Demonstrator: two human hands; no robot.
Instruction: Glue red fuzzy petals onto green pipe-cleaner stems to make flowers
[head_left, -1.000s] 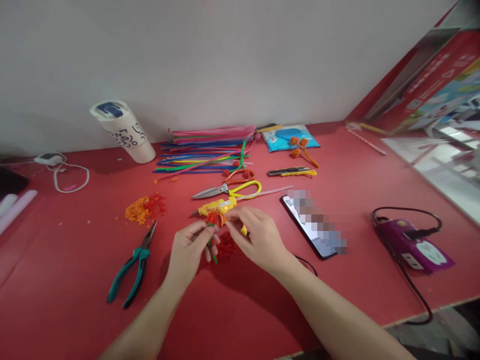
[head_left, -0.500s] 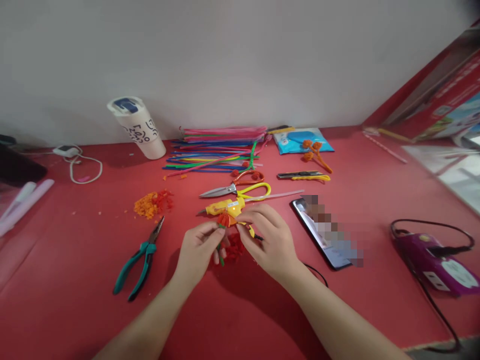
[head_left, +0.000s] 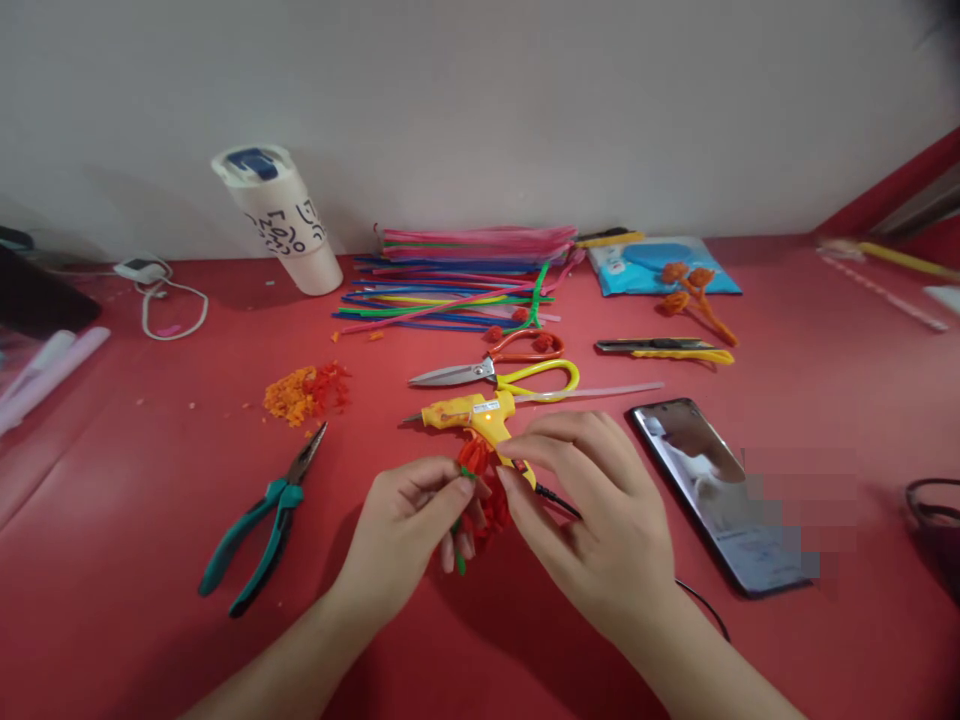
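Observation:
My left hand (head_left: 409, 535) pinches the green stem of a small orange-red pipe-cleaner flower (head_left: 474, 458), just above the red table (head_left: 150, 620). My right hand (head_left: 592, 515) meets it from the right, thumb and fingers closed on the flower's head. A little heap of red pipe-cleaner bits (head_left: 496, 512) lies under the two hands. Directly behind them a yellow glue gun (head_left: 472, 412) rests on the table, its black cord running under my right hand.
Teal pliers (head_left: 259, 525) lie left, with orange and red scraps (head_left: 306, 390) behind. Yellow-handled scissors (head_left: 499, 373), coloured pipe cleaners (head_left: 457, 290) and a white cup (head_left: 281, 222) are farther back. A phone (head_left: 720, 490), utility knife (head_left: 664, 348) and blue packet (head_left: 660, 265) lie right.
The view has swung and come closer, so everything sits lower and larger. Both hands stay together on the flower, which looks turned a little between the fingers.

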